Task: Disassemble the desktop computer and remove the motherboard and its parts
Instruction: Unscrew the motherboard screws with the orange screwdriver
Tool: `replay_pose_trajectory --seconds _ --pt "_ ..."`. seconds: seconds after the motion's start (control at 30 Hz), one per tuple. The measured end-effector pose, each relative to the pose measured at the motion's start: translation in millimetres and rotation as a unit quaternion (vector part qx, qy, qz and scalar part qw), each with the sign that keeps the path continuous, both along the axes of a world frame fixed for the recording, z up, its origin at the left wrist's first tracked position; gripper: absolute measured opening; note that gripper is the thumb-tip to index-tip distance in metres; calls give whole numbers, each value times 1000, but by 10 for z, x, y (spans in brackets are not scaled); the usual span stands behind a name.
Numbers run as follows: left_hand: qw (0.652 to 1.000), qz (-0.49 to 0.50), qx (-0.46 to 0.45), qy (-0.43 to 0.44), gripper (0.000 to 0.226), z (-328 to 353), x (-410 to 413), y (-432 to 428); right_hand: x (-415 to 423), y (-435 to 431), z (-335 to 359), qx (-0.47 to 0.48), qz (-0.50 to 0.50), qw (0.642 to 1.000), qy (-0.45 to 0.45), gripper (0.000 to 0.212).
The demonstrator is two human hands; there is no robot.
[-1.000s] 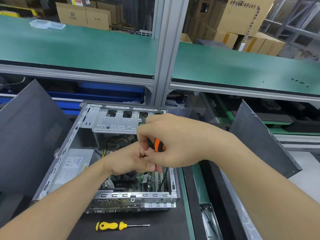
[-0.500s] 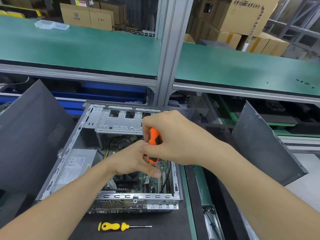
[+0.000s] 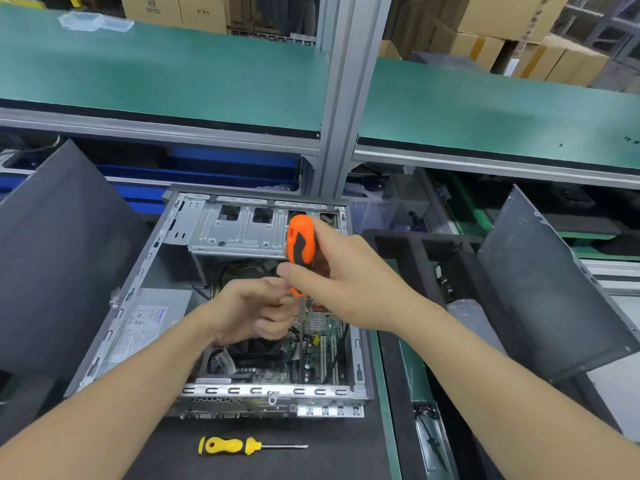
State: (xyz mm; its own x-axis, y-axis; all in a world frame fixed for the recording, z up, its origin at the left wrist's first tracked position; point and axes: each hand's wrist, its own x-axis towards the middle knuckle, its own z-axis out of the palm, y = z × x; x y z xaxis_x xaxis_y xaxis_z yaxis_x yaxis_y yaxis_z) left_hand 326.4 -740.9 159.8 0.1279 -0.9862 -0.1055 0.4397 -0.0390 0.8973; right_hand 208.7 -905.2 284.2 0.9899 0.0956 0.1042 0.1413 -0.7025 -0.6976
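The orange screwdriver has lifted higher, right hand gripping.

The right hand grips the screwdriver handle upright, thumb across its front, with the bare forearm stretched forward behind it. The left hand sits just below and left of the right thumb, touching it. Its fingers are curled and blurred, so what they pinch cannot be told.
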Motion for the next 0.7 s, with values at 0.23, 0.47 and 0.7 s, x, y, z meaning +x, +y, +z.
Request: replay_pose_trajectory --seconds 0.23,0.47,0.7 --pt "949 67 212 -224 16 -103 122 -101 293 -136 -99 0 -31 999 -7 31" --pt "925 28 245 -290 21 -234 174 -65 602 -453 -55 48 -98 992 -56 30" --pt "897 -37 231 -374 21 -232 198 -93 775 -641 -109 68 -126 987 -79 28"
